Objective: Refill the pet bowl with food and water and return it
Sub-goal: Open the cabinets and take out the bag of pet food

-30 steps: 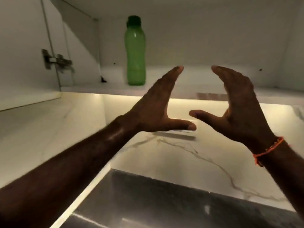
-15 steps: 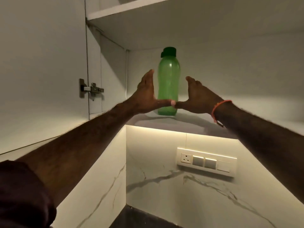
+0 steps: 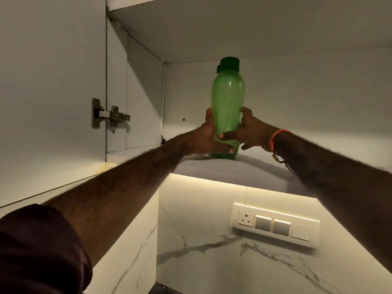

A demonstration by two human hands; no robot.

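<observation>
A translucent green bottle (image 3: 228,98) with a dark green cap stands upright on the bottom shelf (image 3: 212,164) of an open white wall cabinet. My left hand (image 3: 206,139) wraps its lower part from the left, thumb across the front near the base. My right hand (image 3: 250,132) presses it from the right, thumb laid across the front. Both arms reach upward. The bottle's base is partly hidden by my fingers. No pet bowl is in view.
The cabinet door (image 3: 51,92) stands open at the left, held by a metal hinge (image 3: 110,115). An upper shelf (image 3: 233,28) runs above the bottle. Below, a lit marble backsplash carries a socket and switch panel (image 3: 275,223).
Both hands moved up from in front of the cabinet, came to either side of the bottle, and have now closed on its lower part. The camera view tilted upward.
</observation>
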